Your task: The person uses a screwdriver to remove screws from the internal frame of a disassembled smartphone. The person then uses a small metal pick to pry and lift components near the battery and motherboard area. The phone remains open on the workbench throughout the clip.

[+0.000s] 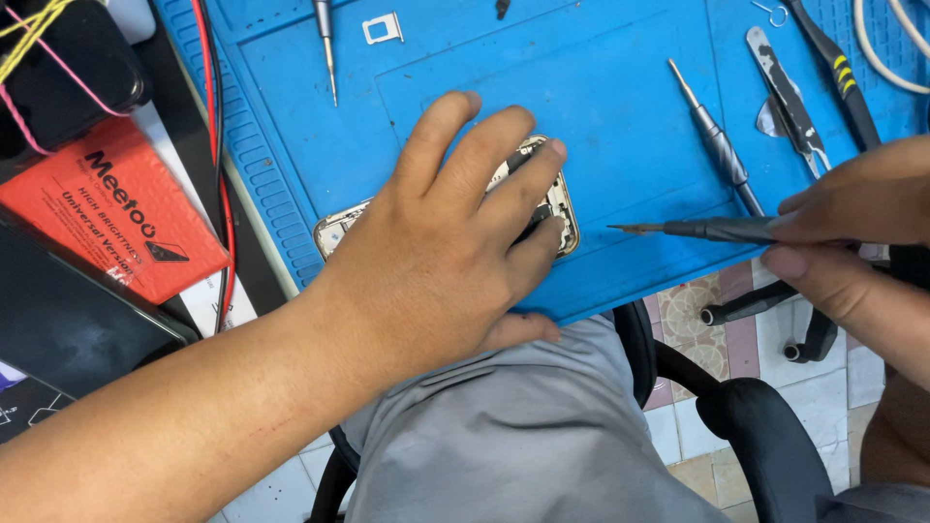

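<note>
Blue silicone matting (620, 126) covers the tabletop, and on it, near the front edge, lies an opened phone body (542, 199) with a pale metal frame, its inner parts facing up. The left hand (436, 252) lies flat over it, fingers (484, 165) spread fairly wide and pressing down, so most of the phone is hidden; only the right end and a sliver of the left end (334, 228) show. The right hand (852, 232) pinches a slim dark screwdriver (707, 229) between thumb and forefinger, fingers closed narrowly round the handle, the fine tip (620, 229) pointing left and hovering just beside the phone's right end, not touching it.

The risks, as I judge them: the phone sits close to the mat's front lip, with a lap and floor below, so a push from the palm could slide it off. The bare fingertips rest on exposed parts, and pressure or skin oil could harm delicate connectors. The pointed tip could slip and scratch the board or jab the holding hand if it comes in fast. Loose pieces could be knocked as well: a second screwdriver (717, 145) lies at an angle nearby, a third (326, 48) stands further back, beside a small tray frame (383, 28), with tweezers (787, 97) off to the right.
</note>
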